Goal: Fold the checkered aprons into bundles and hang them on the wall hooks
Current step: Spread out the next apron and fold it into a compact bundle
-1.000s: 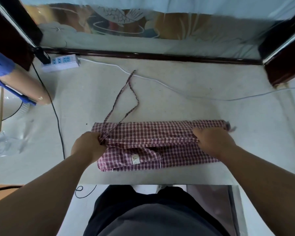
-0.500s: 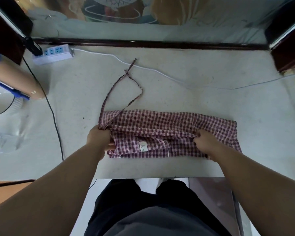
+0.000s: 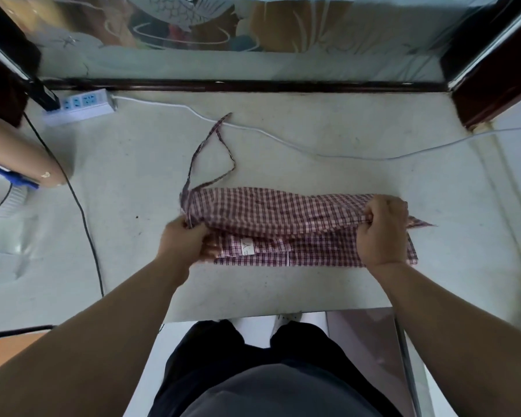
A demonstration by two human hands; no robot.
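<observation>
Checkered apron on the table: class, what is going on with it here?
A person is folding the checkered apron on the pale table. The left grip holds its left end near the straps; the right grip pinches the upper layer at the right end. It lies as a long folded strip, not yet a bundle.

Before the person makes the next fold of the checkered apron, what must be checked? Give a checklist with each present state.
1. Left hand grips the apron's left end: ok.
2. Right hand grips the right end: ok.
3. Straps tucked in: not ok, they lie loose on the table, crossing the white cable.
4. Edges aligned: not ok, a corner sticks out at the right.
5. Wall hooks in reach: cannot tell, none in view.
</observation>
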